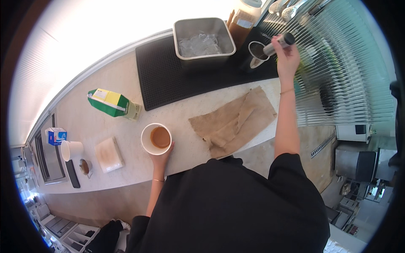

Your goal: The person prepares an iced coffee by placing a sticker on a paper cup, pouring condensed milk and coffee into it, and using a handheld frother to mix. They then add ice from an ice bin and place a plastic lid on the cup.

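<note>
My left hand [162, 157] is wrapped around a white paper cup [144, 146], which stands upright close to the counter's near edge. Brown liquid [160, 138] shows in the bottom of it. At the far right, my right hand [287, 58] grips a small grey cylinder with a black end [280, 44], held tilted. Its lower end is beside or over the rim of a cup-like vessel [257, 63] with a dark inside; whether they touch, I cannot tell. A brown cloth [234, 123] lies crumpled on the counter between my arms.
A metal bin of ice [205, 57] stands on a black rubber mat [161, 76]. Left are a green and yellow carton [109, 102], a square white block [109, 155], another paper cup [72, 150], a small cup [84, 167] and a blue carton [57, 136]. Ribbed glass [329, 76] bounds the right.
</note>
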Motion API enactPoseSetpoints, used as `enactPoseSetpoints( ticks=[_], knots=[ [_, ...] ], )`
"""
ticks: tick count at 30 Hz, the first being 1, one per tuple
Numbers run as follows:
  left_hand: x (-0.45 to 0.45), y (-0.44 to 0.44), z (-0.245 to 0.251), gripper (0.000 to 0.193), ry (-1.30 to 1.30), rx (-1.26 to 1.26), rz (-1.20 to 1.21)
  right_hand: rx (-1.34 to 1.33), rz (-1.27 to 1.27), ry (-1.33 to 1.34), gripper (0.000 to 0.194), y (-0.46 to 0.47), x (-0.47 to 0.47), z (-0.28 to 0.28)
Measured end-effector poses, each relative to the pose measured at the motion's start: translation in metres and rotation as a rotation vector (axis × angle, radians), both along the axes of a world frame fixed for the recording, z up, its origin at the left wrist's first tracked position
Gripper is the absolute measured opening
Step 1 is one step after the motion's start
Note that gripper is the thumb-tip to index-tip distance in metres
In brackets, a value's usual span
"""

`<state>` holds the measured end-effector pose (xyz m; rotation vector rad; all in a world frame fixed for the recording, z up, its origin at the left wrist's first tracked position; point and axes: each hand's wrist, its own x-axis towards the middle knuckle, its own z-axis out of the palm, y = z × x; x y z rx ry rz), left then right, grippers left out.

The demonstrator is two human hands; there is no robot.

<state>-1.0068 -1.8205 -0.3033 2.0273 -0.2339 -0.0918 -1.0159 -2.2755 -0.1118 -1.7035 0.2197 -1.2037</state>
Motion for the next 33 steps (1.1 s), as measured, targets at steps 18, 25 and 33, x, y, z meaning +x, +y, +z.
enactPoseSetpoints(
  ticks=[18, 25, 33],
  knots=[
    [0.028, -0.05, 0.022, 0.084, -0.19, -0.16, -0.19, 0.706, 0.621, -0.205, 0.033, 0.268, -0.034, -0.037],
    [0.028, -0.049, 0.011, 0.078, -0.328, -0.135, -0.176, 0.476, 0.648, -0.017, 0.031, 0.291, -0.015, -0.073],
    [0.028, -0.05, 0.01, 0.084, -0.316, -0.216, -0.204, 0.385, 0.728, -0.012, 0.03, 0.293, -0.018, -0.07]
  ],
)
